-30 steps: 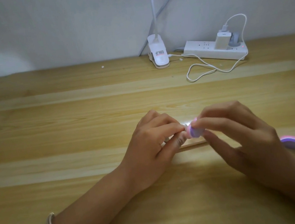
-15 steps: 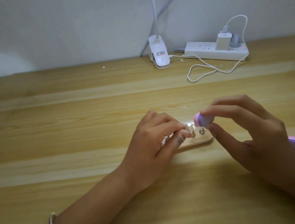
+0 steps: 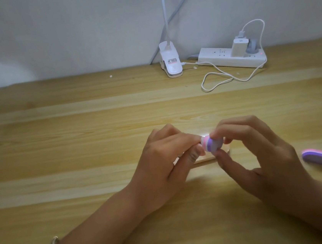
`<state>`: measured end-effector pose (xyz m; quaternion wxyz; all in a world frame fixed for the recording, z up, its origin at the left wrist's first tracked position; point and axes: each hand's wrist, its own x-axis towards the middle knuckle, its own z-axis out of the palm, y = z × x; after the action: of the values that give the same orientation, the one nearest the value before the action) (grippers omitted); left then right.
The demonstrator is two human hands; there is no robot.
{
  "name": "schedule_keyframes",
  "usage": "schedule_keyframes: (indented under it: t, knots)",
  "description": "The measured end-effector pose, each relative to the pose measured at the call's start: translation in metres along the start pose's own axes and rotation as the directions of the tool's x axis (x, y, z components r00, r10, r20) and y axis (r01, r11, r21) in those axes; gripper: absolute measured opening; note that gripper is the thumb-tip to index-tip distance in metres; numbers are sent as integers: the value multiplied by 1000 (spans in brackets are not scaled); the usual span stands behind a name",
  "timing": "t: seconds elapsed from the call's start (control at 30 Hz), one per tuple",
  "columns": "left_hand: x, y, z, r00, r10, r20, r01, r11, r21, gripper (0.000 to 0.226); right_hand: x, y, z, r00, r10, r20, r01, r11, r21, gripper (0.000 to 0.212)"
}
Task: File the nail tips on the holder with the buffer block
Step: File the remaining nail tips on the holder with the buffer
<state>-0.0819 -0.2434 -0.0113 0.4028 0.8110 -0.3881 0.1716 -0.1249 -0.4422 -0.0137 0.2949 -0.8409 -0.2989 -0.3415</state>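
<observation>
Head | right hand (image 3: 264,160) pinches buffer block (image 3: 211,144) — left hand (image 3: 160,162) grips holder (image 3: 204,159)

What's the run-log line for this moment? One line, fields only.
right hand: pinches buffer block over holder | left hand: holds holder | spare block: on table

The right hand (image 3: 264,160) has brought the small pink, white and purple buffer block (image 3: 211,143) back down and left, so it now sits right by the fingertips (image 3: 197,137) of the left hand (image 3: 164,161) and hides the little metal posts on the flat wooden holder (image 3: 204,159).
</observation>
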Motion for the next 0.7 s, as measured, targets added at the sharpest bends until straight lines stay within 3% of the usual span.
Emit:
schedule_keyframes:
  t: [0.13,0.3,0.7]
  knots:
    - [-1,3,-2,1000,-18,14,18,1000,-1,27,1,3,-3,1000,25,-11,-25,1000,-16,13]
    - [1,4,-3,1000,-14,26,14,1000,-9,24,0,-2,1,997,-77,8,77,996,-47,10]
    - [1,5,-5,998,-44,44,45,999,-24,28,2,1,0,998,-58,11,59,994,-95,10]
